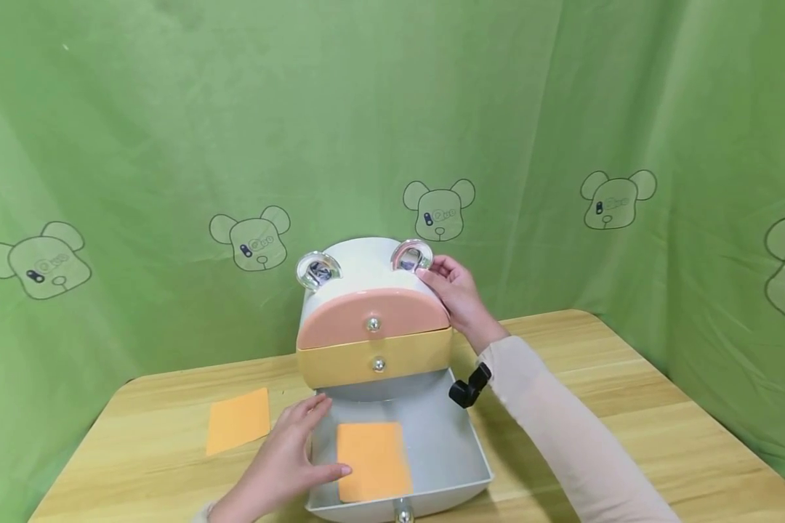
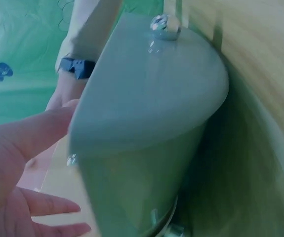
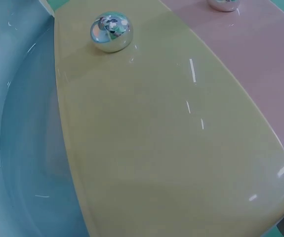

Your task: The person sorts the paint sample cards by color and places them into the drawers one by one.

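A small tabletop drawer box stands on the table, with a white rounded top [image 1: 366, 265], a pink drawer [image 1: 340, 319] and a yellow drawer [image 1: 340, 363]. Its grey bottom drawer [image 1: 441, 443] is pulled out, and an orange sheet of paper [image 1: 374, 465] lies inside. My left hand [image 1: 288, 454] is at that drawer's left wall, fingers spread, the thumb over the sheet's left edge. At the top right, my right hand [image 1: 458, 294] holds the box beside a clear eye-shaped piece [image 1: 411, 258]; its fingertips are partly hidden. In the right wrist view, the yellow drawer front [image 3: 146, 128] fills the middle.
Another orange sheet [image 1: 238, 421] lies on the wooden table [image 1: 628, 407] to the left of the box. A matching eye-shaped piece [image 1: 318, 270] sits at the top left. A green curtain [image 1: 530, 109] with bear heads hangs behind. A black wrist mount [image 1: 469, 385] overhangs the drawer.
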`<state>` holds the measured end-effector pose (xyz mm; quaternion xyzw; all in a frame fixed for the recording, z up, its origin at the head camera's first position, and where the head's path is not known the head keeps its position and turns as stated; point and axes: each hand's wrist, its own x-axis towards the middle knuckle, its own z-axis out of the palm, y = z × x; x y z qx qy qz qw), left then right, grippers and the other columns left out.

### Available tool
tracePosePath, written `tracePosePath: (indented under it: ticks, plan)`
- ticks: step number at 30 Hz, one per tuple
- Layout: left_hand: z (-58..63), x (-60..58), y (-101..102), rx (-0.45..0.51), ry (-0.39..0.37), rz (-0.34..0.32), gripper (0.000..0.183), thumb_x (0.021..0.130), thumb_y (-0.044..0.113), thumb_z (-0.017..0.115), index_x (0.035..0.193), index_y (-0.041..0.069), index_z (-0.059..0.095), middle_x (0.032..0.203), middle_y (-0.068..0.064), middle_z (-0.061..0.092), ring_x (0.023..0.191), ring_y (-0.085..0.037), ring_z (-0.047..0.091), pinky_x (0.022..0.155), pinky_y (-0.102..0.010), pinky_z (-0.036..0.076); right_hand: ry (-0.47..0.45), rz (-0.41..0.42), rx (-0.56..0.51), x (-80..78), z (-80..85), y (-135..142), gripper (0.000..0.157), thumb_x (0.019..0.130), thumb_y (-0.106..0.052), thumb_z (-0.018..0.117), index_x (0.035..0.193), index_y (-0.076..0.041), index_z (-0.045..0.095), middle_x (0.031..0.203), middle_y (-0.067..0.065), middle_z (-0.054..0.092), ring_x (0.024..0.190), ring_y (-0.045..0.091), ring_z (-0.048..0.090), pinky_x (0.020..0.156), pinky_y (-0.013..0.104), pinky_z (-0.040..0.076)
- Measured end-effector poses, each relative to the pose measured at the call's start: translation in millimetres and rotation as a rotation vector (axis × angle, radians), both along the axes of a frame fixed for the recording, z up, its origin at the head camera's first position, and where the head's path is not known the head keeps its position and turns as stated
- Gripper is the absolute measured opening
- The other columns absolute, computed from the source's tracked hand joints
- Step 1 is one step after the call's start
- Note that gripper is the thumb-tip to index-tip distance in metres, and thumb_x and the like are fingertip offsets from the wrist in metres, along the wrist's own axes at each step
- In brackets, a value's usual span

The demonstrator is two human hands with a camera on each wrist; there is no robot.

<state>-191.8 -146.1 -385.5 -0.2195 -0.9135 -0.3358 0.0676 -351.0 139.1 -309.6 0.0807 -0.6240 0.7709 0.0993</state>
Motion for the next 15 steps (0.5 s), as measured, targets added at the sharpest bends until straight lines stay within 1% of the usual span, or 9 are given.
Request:
tracePosePath:
  ticks: [2,4,7,9,10,11,12,13,15]
  plan:
    - [2.3,-2.4,-10,0.026,0.005,0.01,0.087,0.063,0.038,0.085,0.134,0.002,0.049,0.14,-0.015,0.046,0.128,-0.038,0.04,0.104,-0.059,0.037,-0.002,0.002,-0.004,0.0,0.2,0,0.017,0.087,0.001,0.06,0.096,-0.012,0.054,0.09,-0.005,0.059,0.081,0.007,0.055,0.071,0.012,0.053]
    - [4.0,-7.4,-24,0.056,0.03,0.013,0.083,0.064,0.036,0.085,0.133,0.004,0.051,0.138,-0.014,0.048,0.127,-0.038,0.043,0.103,-0.059,0.037,-0.003,-0.001,-0.012,-0.2,0.3,-1,0.017,0.087,0.001,0.06,0.095,-0.012,0.054,0.089,-0.005,0.059,0.08,0.007,0.056,0.07,0.012,0.053]
    - [3.3,-19.0,-54,0.087,0.067,0.013,0.078,0.067,0.036,0.083,0.132,0.007,0.051,0.136,-0.015,0.05,0.124,-0.039,0.045,0.101,-0.062,0.038,0.0,0.002,-0.016,-0.4,0.4,-1,0.016,0.087,0.001,0.06,0.095,-0.012,0.054,0.089,-0.005,0.059,0.08,0.006,0.056,0.07,0.012,0.053]
    - [1.1,-28.1,-77,0.11,0.063,0.01,0.074,0.07,0.032,0.082,0.132,0.006,0.051,0.135,-0.017,0.051,0.123,-0.041,0.046,0.101,-0.062,0.038,0.0,0.002,-0.019,-0.4,0.3,-1,0.017,0.086,0.001,0.06,0.094,-0.012,0.054,0.088,-0.005,0.059,0.079,0.006,0.056,0.07,0.012,0.053]
    - [-0.3,-32.5,-88,0.123,0.045,0.004,0.072,0.072,0.03,0.081,0.133,0.006,0.05,0.135,-0.017,0.051,0.123,-0.04,0.046,0.1,-0.059,0.04,0.003,0.005,-0.018,-0.4,0.4,-1,0.016,0.087,0.001,0.06,0.094,-0.012,0.054,0.088,-0.005,0.059,0.079,0.006,0.056,0.07,0.012,0.053]
    - [-1.7,-36.8,-100,0.143,0.014,0.0,0.07,0.074,0.028,0.079,0.134,0.005,0.049,0.136,-0.017,0.05,0.124,-0.039,0.045,0.103,-0.052,0.041,0.003,0.005,-0.015,-0.1,0.4,-1,0.016,0.087,0.001,0.06,0.095,-0.012,0.054,0.088,-0.005,0.059,0.079,0.006,0.056,0.069,0.012,0.053]
    - [-3.5,-40.7,-111,0.161,-0.015,-0.002,0.069,0.076,0.025,0.079,0.134,0.005,0.048,0.137,-0.017,0.049,0.124,-0.036,0.046,0.104,-0.043,0.042,0.003,0.003,-0.012,0.0,0.4,-1,0.016,0.087,0.001,0.06,0.095,-0.012,0.054,0.088,-0.005,0.059,0.079,0.006,0.055,0.069,0.012,0.053]
    - [-5.9,-44.2,-122,0.179,-0.043,-0.007,0.067,0.077,0.023,0.077,0.135,0.005,0.048,0.137,-0.017,0.049,0.124,-0.03,0.046,0.104,-0.034,0.043,0.003,0.0,-0.009,0.2,0.4,-1,0.017,0.086,0.001,0.06,0.095,-0.012,0.054,0.088,-0.005,0.059,0.078,0.006,0.056,0.068,0.012,0.053]
    - [-12.0,-50.0,-141,0.202,-0.087,-0.026,0.065,0.08,0.019,0.075,0.136,0.003,0.046,0.138,-0.018,0.048,0.124,-0.014,0.047,0.101,-0.016,0.04,0.002,0.0,-0.002,0.5,0.2,0,0.017,0.086,0.0,0.06,0.096,-0.012,0.054,0.089,-0.005,0.059,0.078,0.006,0.055,0.068,0.012,0.053]
